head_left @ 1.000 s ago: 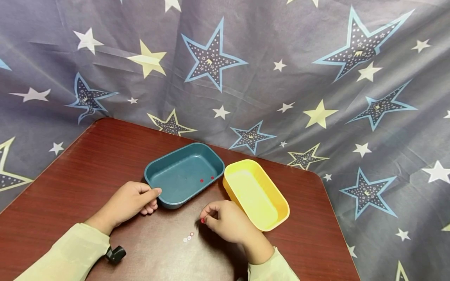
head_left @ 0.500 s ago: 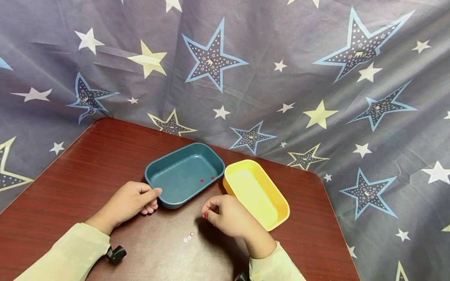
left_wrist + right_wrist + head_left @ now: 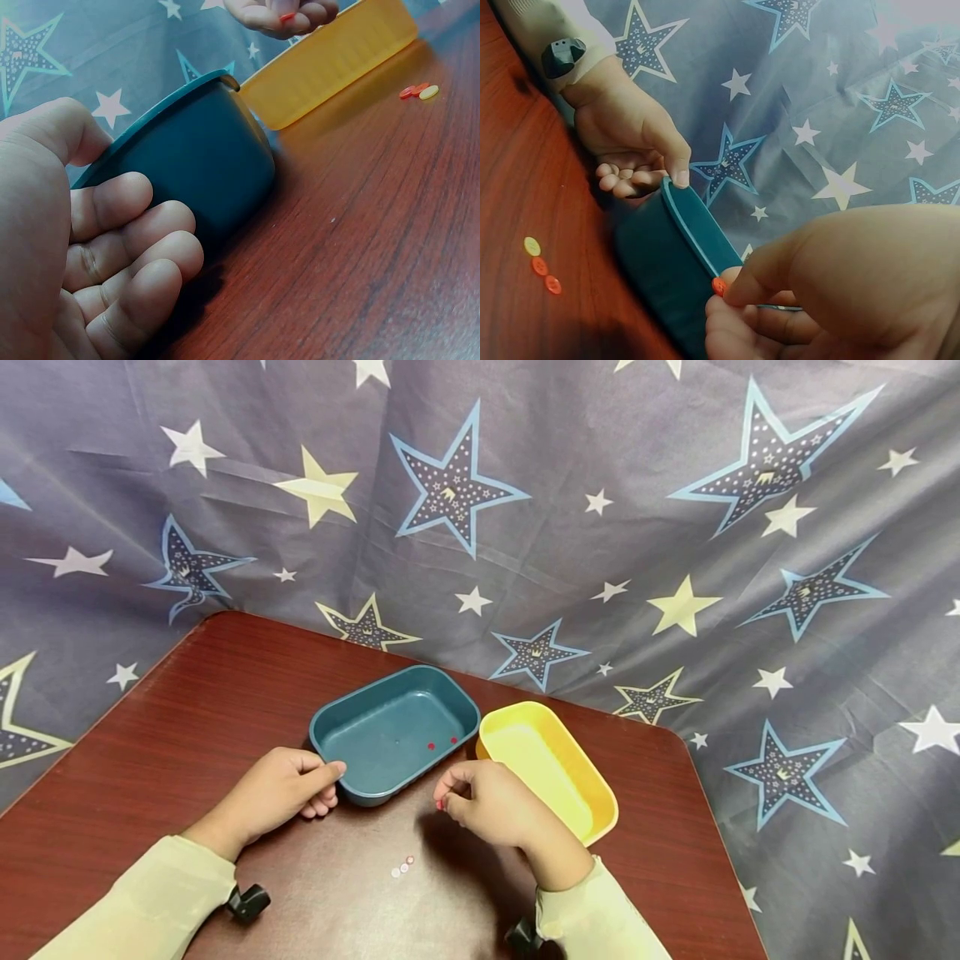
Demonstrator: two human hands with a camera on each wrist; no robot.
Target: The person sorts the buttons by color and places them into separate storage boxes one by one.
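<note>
My left hand (image 3: 281,789) holds the near left end of a teal plastic bin (image 3: 382,731), its thumb over the rim and fingers curled against the outer wall. Two small red buttons (image 3: 431,746) lie inside the bin, toward its right side. Between thumb and fingertips my right hand (image 3: 487,802) pinches a red button (image 3: 718,286), raised over the table close to the bin's near side. Three loose buttons (image 3: 539,265) lie in a short row on the table; the right wrist view shows one yellow and two orange-red.
A yellow bin (image 3: 555,768) stands right of the teal one, partly behind my right hand. Both rest on a reddish-brown wooden table (image 3: 247,685). A star-patterned grey curtain (image 3: 570,568) hangs behind the table's far edge. Each wrist wears a black device (image 3: 247,903).
My right hand has moved up and away from the row of buttons toward the teal bin, still pinching the red button. The left hand and both bins stay in place.
</note>
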